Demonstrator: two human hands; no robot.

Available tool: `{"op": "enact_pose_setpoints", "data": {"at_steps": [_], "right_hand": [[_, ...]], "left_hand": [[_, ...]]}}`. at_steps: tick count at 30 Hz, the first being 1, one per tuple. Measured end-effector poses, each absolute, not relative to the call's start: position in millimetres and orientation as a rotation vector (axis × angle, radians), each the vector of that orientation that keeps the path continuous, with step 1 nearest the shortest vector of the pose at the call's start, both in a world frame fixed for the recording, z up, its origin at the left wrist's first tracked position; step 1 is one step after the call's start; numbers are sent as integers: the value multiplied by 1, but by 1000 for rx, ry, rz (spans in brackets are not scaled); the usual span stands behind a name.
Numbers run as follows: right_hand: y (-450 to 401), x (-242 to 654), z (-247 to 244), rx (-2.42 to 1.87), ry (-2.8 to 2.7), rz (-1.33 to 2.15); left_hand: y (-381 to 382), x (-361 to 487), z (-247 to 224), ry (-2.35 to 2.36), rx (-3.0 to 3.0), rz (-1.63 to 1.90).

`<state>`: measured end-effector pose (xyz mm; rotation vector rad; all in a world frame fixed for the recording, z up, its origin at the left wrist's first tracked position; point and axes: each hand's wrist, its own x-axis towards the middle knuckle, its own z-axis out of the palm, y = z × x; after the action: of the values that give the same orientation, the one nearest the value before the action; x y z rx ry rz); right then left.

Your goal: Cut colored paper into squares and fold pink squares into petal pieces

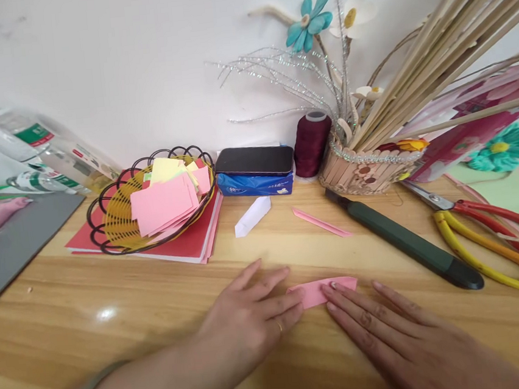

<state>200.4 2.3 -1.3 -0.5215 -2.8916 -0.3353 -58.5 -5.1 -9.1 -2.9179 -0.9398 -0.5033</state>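
A folded piece of pink paper (314, 295) lies flat on the wooden table, between my two hands. Fingertips of my left hand (253, 314) rest on its left end, the fingers spread. My right hand (387, 329) lies flat with its fingertips pressing on the middle and right of the paper. Beyond the hands sit a narrow pink paper strip (321, 221) and a folded white paper piece (252, 216). Part of the pink paper is covered by my fingers.
A wire basket (120, 223) of paper squares stands on red sheets (177, 251) at the left back. Behind are a phone (254, 160) on a blue tissue pack (255, 184) and a thread spool (313, 144). At right lie a dark green craft knife (405, 235) and scissors (487, 221).
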Motion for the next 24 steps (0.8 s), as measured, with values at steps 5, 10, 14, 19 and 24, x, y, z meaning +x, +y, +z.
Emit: {"op": "enact_pose_setpoints", "data": {"at_steps": [5, 10, 14, 19, 24], "right_hand": [[11, 209, 5, -743, -2749, 54], [19, 207, 3, -743, -2656, 2], [22, 200, -8, -697, -2759, -90], [22, 189, -8, -820, -2746, 118], [19, 187, -3, -726, -2682, 163]], "left_hand": [[-3, -59, -9, -916, -2964, -698], [-2, -57, -3, -975, -2864, -882], [-4, -48, 1, -969, -2902, -774], [-4, -32, -5, -1009, -2804, -742], [-3, -27, -11, -1007, -2676, -773]]}}
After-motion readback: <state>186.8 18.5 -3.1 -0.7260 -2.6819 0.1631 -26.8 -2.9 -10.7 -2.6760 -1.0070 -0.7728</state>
